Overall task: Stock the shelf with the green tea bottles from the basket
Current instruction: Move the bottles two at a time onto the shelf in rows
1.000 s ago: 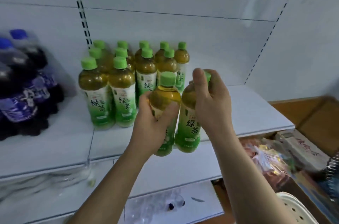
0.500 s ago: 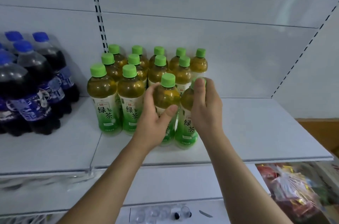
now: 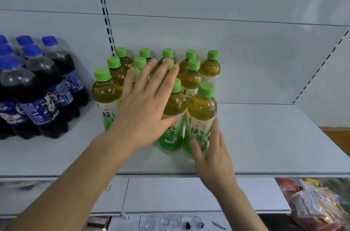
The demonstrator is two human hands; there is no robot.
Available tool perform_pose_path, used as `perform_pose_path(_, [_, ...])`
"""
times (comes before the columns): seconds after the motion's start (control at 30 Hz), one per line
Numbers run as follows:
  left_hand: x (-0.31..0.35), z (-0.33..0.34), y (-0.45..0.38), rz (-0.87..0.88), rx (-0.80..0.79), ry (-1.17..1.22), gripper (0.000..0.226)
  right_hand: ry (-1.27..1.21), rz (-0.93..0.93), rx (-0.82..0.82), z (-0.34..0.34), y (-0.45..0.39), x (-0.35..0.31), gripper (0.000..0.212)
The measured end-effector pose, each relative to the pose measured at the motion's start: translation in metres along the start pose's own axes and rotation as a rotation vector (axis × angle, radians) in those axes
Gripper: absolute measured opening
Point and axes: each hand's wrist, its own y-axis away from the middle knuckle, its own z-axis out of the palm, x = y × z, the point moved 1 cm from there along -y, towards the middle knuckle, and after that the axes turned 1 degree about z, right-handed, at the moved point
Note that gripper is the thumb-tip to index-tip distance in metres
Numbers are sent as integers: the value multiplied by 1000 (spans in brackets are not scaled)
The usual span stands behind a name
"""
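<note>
Left hand (image 3: 145, 106): flat, fingers spread, holding nothing, raised in front of the green tea bottles (image 3: 191, 81). Right hand (image 3: 212, 147): loosely curled on the front-right bottle (image 3: 201, 119), thumb across its label. Fourteen green caps visible, standing on the shelf (image 3: 265, 141). No basket in view.

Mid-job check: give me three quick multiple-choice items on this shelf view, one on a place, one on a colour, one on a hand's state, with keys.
1. The dark soda bottles stand where, relative to the green tea bottles?
A. left B. right C. shelf below

2. Cap colour of the green tea bottles?
A. blue B. green C. white

3. The left hand is:
A. clenched on a cap B. out of view C. open, fingers spread

Key: 1 A, they fill the shelf's left end. 2 B, every tea cap is bright green. 3 C, the fingers are splayed and close on nothing.
</note>
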Motion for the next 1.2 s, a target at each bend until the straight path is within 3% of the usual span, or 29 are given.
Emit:
perform_pose_path(0.1, [-12,0,-12,77,-86,-80,111,77,9,21,14,9,13,100])
perform_pose_path(0.3, [-27,6,-23,130,-26,-140,106,82,46,49,28,-6,6,102])
perform_pose_path(1.2, [-40,13,-26,115,52,-161,114,210,40,42,51,-37,9,100])
